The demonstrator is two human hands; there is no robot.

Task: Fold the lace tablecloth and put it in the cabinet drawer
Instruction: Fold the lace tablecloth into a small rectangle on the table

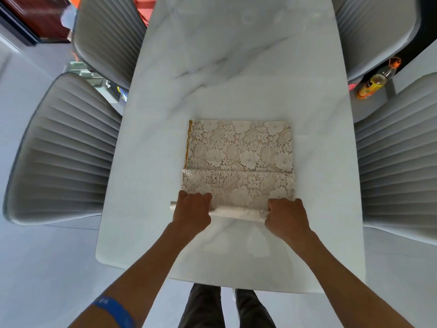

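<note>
Left hand (192,210) and right hand (286,216), fingers curled round the lace tablecloth (240,152)'s rolled near edge, should advance evenly, keeping the edges square.

- The long white marble-patterned table (236,67) with grey veins runs away from me toward 12 o'clock, its near edge just above my legs.
- On it lies the cream floral lace tablecloth (240,150), folded flat into a rectangle, an orange-yellow edge showing at 9 o'clock.
- The cloth's 6 o'clock end is rolled into a tight tube under my hands.
</note>
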